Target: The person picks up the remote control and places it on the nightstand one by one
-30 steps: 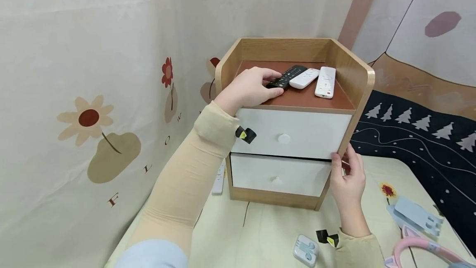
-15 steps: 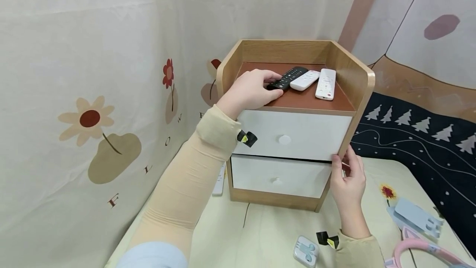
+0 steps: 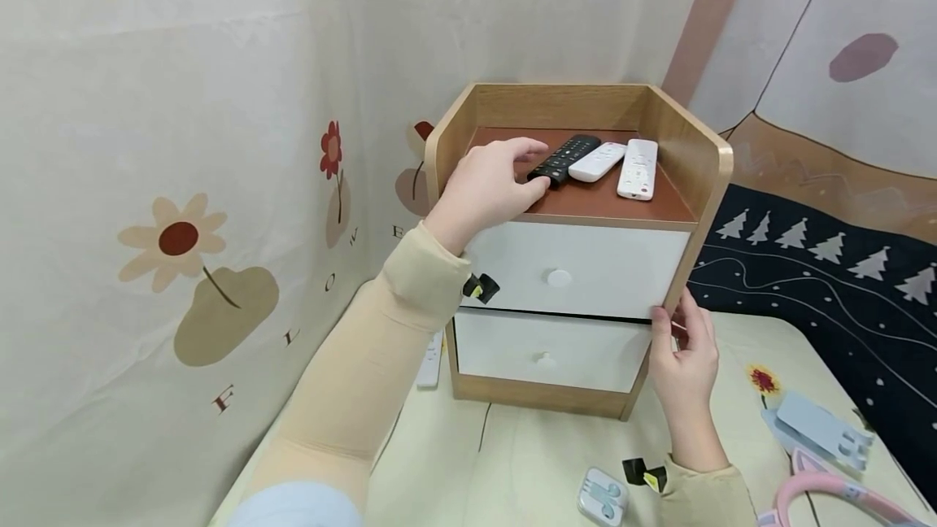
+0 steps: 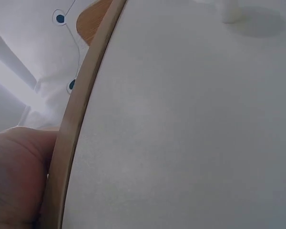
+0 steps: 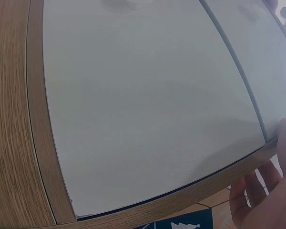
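Observation:
A small wooden drawer cabinet (image 3: 545, 393) with two white drawer fronts stands on the bed. On its reddish-brown top shelf lie a black remote control (image 3: 567, 157) and two white remote controls, one short (image 3: 596, 163) and one long (image 3: 638, 169). My left hand (image 3: 486, 185) is beside the black remote's near end, thumb close against it, index finger apart from it. Whether the thumb touches cannot be told. My right hand (image 3: 686, 356) holds the cabinet's right front edge, thumb at the front, fingers bent around the side. The left wrist view shows mostly the upper drawer front (image 4: 171, 114).
Another white remote (image 3: 430, 360) lies by the cabinet's left side. An earphone case (image 3: 603, 496) sits in front on the pale bedspread. At the right are a light-blue stand (image 3: 823, 425) and a pink cat-ear headset (image 3: 820, 482). Patterned curtains stand left and behind.
My left index finger has come off the black remote, lifting slightly and drawing left. The remotes stay on the shelf. My right hand keeps its place. The head view has shifted slightly.

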